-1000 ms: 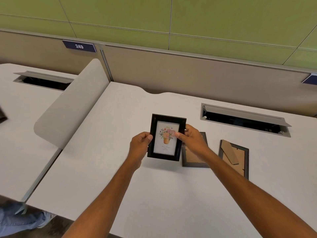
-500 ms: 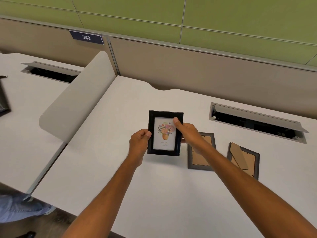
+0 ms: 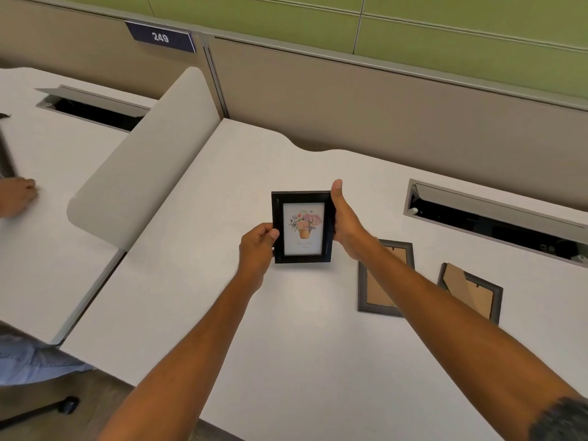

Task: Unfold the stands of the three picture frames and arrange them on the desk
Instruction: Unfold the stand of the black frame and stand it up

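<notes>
A black picture frame [image 3: 303, 228] with a flower print stands upright, facing me, its bottom edge at or just above the white desk [image 3: 197, 297]. My left hand [image 3: 256, 248] grips its lower left edge. My right hand [image 3: 345, 219] clasps its right side, thumb up at the top corner. Its stand is hidden behind it. Two grey frames lie face down to the right: one [image 3: 378, 294] partly under my right forearm, the other [image 3: 477, 291] with its brown stand flap showing.
An open cable tray slot [image 3: 490, 221] lies at the back right of the desk. A curved grey divider panel [image 3: 143, 163] separates the neighbouring desk on the left, where another person's hand [image 3: 17, 195] rests. A beige partition wall [image 3: 381, 103] runs behind.
The black frame has moved further from me and is held straighter. My right hand shifted from the frame's front to clasp its right side. Another person's hand appeared at the left.
</notes>
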Available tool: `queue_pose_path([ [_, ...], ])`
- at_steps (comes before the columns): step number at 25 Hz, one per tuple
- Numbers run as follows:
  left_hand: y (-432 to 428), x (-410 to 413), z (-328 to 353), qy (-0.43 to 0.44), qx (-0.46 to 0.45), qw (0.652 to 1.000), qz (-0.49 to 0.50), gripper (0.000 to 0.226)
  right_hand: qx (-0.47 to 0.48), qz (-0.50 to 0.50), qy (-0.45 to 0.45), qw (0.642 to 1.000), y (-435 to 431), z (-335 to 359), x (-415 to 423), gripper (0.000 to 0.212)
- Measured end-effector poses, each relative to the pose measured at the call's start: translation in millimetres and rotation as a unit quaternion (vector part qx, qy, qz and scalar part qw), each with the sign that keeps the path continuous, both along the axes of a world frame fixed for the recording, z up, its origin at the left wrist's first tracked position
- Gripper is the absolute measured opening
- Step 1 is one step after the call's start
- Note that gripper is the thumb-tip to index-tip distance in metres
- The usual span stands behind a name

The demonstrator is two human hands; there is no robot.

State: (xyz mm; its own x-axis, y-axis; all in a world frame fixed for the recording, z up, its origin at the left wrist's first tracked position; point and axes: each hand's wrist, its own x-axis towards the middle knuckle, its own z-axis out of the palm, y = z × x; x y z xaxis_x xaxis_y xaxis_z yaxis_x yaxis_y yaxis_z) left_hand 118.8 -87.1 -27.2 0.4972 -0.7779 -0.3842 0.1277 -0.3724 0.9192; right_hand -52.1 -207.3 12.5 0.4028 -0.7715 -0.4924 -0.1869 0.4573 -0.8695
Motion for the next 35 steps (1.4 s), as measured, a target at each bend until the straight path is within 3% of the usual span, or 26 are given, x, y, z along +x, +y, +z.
queue_pose_path([
  [7,-10,21,-13,0.011,-0.016,1.0,0.011,0.023,-0.009,0.016,-0.003,1.0,-13,-11,22,0.074],
  [11,-14,25,-20,0.006,-0.012,1.0,0.007,0.022,-0.007,0.008,-0.007,1.0,-16,-21,25,0.057],
  [20,-13,27,-32,-0.001,-0.013,1.0,-0.002,0.023,-0.01,-0.001,-0.004,1.0,-17,-29,25,0.048],
  [26,-9,27,-33,-0.012,-0.019,1.0,-0.015,0.027,-0.013,0.045,0.018,0.999,-13,-18,20,0.066],
  [31,0,22,-30,-0.036,0.0,0.999,-0.02,0.031,-0.022,0.051,0.026,0.998,-11,-13,5,0.068],
  [35,16,15,-28,-0.084,0.037,0.994,0.063,0.028,-0.044,0.028,0.051,0.997,-9,-12,-10,0.072],
])
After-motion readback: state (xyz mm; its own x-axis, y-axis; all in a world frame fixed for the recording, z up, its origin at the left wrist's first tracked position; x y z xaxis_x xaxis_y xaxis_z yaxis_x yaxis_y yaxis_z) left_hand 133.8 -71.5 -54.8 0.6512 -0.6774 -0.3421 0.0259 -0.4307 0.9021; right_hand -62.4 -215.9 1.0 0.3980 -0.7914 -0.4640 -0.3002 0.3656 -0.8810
